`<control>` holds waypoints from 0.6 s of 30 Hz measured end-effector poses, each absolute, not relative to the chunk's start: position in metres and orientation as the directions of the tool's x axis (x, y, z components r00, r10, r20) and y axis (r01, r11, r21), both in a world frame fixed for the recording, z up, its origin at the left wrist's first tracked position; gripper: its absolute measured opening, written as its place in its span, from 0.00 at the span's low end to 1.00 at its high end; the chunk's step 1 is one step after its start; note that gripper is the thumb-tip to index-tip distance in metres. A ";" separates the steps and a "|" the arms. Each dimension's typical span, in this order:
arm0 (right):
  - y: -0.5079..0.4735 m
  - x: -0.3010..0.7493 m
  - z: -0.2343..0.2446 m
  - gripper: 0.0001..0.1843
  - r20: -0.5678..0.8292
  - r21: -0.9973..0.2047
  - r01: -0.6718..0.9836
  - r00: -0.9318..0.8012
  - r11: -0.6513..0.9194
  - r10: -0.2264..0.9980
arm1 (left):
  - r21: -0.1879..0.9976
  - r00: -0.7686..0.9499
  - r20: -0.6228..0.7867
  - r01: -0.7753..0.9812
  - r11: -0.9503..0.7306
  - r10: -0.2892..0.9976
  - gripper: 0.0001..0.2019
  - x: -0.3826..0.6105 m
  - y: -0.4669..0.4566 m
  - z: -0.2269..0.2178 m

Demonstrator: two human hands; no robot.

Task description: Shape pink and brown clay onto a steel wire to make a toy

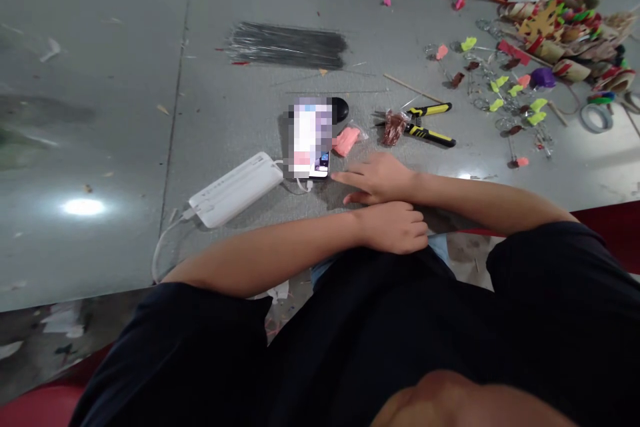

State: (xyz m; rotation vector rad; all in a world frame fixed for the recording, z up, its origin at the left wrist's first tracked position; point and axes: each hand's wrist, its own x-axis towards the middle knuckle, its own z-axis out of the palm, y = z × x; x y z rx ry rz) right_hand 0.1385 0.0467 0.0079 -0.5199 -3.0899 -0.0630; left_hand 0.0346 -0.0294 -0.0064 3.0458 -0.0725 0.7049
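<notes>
Two empty hands rest beside the smartphone (pixel 311 139), right hand (pixel 376 180) flat-open, left hand (pixel 396 227) curled shut; it is probably rigid and slick, so grip its long edges.

phone (pixel 311 140) right of power bank (pixel 235 190), pliers (pixel 430 127) further right
</notes>
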 end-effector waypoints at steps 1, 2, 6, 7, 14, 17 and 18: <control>0.047 0.145 0.006 0.38 0.027 0.045 0.333 -0.943 0.942 0.332 | 0.005 0.897 0.439 -0.047 -0.999 -0.040 0.10 0.035 -0.029 -0.006; 0.048 0.151 0.005 0.38 0.039 0.050 0.340 -0.940 0.939 0.338 | 0.006 0.896 0.441 -0.047 -0.999 -0.040 0.10 0.035 -0.029 -0.006; 0.057 0.165 0.014 0.36 0.088 0.043 0.376 -0.924 0.926 0.372 | 0.020 0.893 0.449 -0.054 -0.998 -0.039 0.09 0.037 -0.029 -0.007; 0.062 0.164 0.020 0.34 0.100 0.035 0.397 -0.914 0.917 0.392 | 0.028 0.895 0.446 -0.052 -0.998 -0.034 0.09 0.038 -0.029 -0.008; 0.170 0.110 0.075 0.23 0.090 -0.004 0.715 -0.696 0.699 0.713 | 0.066 0.913 0.407 -0.048 -0.997 -0.017 0.13 0.039 -0.028 -0.010; 0.234 0.075 0.079 0.25 0.045 0.019 0.743 -0.669 0.669 0.742 | 0.079 0.911 0.412 -0.048 -0.996 -0.011 0.13 0.037 -0.027 -0.011; 0.252 0.064 0.077 0.27 0.019 0.028 0.747 -0.665 0.664 0.747 | 0.076 0.901 0.434 -0.048 -0.996 -0.010 0.14 0.037 -0.027 -0.012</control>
